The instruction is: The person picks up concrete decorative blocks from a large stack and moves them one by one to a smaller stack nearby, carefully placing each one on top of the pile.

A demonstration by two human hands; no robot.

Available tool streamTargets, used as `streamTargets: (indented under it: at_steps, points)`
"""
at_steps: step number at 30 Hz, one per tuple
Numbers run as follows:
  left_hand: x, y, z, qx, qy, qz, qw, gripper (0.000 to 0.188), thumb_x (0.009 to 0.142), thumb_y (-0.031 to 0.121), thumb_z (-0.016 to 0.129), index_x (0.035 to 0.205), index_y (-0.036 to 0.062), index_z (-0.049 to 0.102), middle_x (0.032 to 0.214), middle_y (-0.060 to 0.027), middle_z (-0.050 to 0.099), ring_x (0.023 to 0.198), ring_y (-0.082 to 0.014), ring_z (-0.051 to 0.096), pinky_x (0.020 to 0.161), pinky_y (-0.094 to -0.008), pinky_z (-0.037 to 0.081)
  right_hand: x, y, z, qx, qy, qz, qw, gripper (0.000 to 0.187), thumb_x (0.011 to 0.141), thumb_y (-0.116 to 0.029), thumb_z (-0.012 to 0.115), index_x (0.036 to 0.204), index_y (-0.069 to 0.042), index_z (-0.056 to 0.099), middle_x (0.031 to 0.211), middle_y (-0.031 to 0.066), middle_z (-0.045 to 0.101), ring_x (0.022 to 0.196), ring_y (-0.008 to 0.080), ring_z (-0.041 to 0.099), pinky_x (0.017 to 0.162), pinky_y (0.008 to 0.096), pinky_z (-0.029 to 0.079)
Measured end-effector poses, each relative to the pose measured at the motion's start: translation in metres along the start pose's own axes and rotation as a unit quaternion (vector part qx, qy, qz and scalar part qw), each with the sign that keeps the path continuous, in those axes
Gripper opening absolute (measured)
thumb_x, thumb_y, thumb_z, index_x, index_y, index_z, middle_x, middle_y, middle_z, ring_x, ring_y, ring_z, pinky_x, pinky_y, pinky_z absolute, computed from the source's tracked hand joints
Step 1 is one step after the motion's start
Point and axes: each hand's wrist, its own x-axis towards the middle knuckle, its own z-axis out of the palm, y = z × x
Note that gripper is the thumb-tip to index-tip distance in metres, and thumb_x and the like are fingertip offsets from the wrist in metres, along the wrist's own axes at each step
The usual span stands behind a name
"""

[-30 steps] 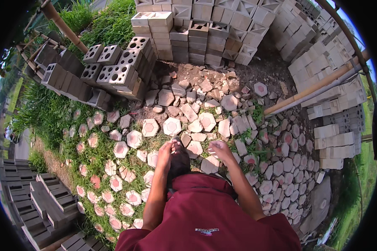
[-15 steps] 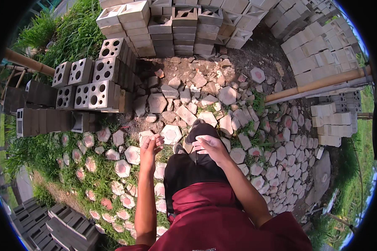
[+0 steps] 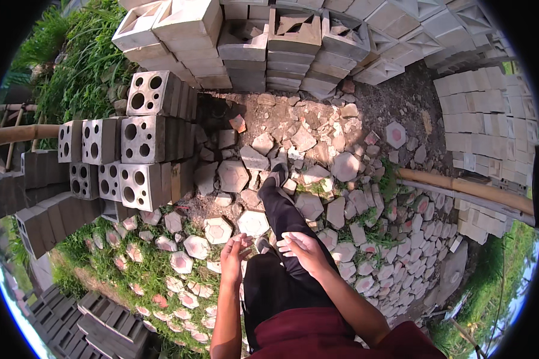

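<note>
Both hands hang in front of my body at waist height, with nothing held in either. My left hand (image 3: 234, 257) is loosely curled, its fingertips turned inward and its fingers apart from one another. My right hand (image 3: 303, 252) sits over my dark trousers (image 3: 290, 218), fingers half bent and slightly spread. A gap separates the two hands. Below and ahead of them, pale hexagonal paving stones (image 3: 253, 223) lie on the ground, one with a ring pattern (image 3: 218, 230) near my left hand. One of my feet (image 3: 277, 175) is stepping forward among broken stones.
Concrete blocks with round holes (image 3: 142, 139) are stacked at left. Stacks of square vent blocks (image 3: 242, 54) rise ahead, and pale blocks (image 3: 482, 119) at right. A bamboo pole (image 3: 470, 186) crosses on the right. Loose rubble (image 3: 305, 140) covers the ground ahead. Dark blocks (image 3: 111, 323) lie lower left.
I have stepped forward, and the block stacks ahead appear closer and larger. One leg now reaches out in front. Both hands sit lower in the picture and remain without anything in them.
</note>
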Motion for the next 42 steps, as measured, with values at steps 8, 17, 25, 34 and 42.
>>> streamTargets:
  at_steps: [8,17,25,34,42]
  points:
    - [0.095,0.098,0.124,-0.006,-0.077,0.007,0.997,0.037,0.097,0.030,0.048,0.117,-0.0006,0.055,0.112,-0.0129,0.063,0.102,-0.0190,0.060,0.085,-0.0310,0.047,0.083,-0.120,-0.031,0.027,0.048,-0.006,0.998,0.039,0.095,-0.028,0.054,0.120,0.002,0.052,0.103,0.0146,0.065,0.089,0.0188,0.064,0.077,0.0288,0.050]
    - [0.203,0.183,0.183,0.079,-0.127,0.056,0.987,0.034,0.097,0.028,0.051,0.090,-0.0013,0.067,0.088,-0.0049,0.067,0.079,-0.0078,0.056,0.074,-0.0242,0.044,0.177,-0.202,-0.047,0.083,0.064,-0.002,0.994,0.042,0.096,-0.029,0.052,0.125,0.001,0.047,0.107,0.0177,0.061,0.089,0.0253,0.065,0.072,0.0379,0.056]
    - [0.327,0.268,0.216,0.134,-0.077,0.069,0.986,0.020,0.097,0.025,0.051,0.100,0.0070,0.058,0.098,-0.0045,0.065,0.086,-0.0094,0.058,0.076,-0.0276,0.046,0.278,-0.282,-0.069,0.165,0.130,-0.093,0.973,0.043,0.093,-0.028,0.057,0.121,0.004,0.049,0.109,0.0195,0.060,0.091,0.0294,0.065,0.070,0.0409,0.057]
    - [0.499,0.354,0.327,0.275,-0.089,0.197,0.937,0.043,0.091,0.023,0.059,0.121,-0.0044,0.045,0.119,-0.0179,0.055,0.109,-0.0219,0.054,0.092,-0.0326,0.043,0.452,-0.392,-0.120,0.244,0.308,-0.125,0.911,0.089,0.083,-0.033,0.070,0.143,-0.002,0.013,0.140,0.0239,0.032,0.120,0.0435,0.044,0.081,0.0522,0.053]
    - [0.558,0.380,0.371,0.358,-0.120,0.224,0.899,0.060,0.087,0.028,0.061,0.133,-0.0042,0.038,0.119,-0.0235,0.057,0.113,-0.0283,0.055,0.094,-0.0350,0.043,0.516,-0.422,-0.133,0.241,0.340,-0.051,0.908,0.105,0.077,-0.017,0.076,0.146,-0.006,-0.003,0.139,0.0262,0.030,0.118,0.0441,0.044,0.078,0.0509,0.057]
